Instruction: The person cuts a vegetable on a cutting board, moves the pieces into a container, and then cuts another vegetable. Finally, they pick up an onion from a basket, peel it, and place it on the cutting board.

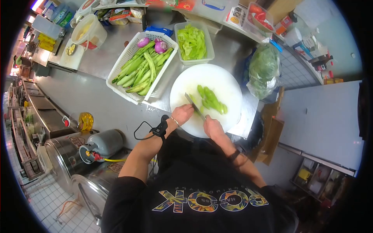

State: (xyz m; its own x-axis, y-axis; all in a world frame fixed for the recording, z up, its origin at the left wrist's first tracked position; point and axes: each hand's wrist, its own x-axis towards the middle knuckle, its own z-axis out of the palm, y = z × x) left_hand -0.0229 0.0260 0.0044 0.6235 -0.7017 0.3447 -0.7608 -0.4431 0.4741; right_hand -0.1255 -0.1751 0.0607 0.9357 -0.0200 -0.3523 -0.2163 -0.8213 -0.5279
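Observation:
My right hand (213, 127) is wrapped around the handle of a kitchen knife (193, 104), whose blade slants across the round white cutting board (229, 83). Beside the blade, my left hand (182, 115) is closed with its fingers bent down near the board. Whatever lies under those fingers is hidden. Just right of the blade lies a group of sliced green vegetable pieces (210, 99). Above the board, a clear plastic container (211, 52) holds cut light-green pieces (191, 42). A white basket (116, 70) to the left holds long green vegetables (142, 70) and purple onions (160, 47).
A bagged green vegetable (264, 68) sits right of the board. Tomatoes (259, 15) fill a container on the upper shelf. A white bucket (91, 33) stands at the back left. Below left are a grey gas cylinder (104, 143) and an oil jug (85, 121).

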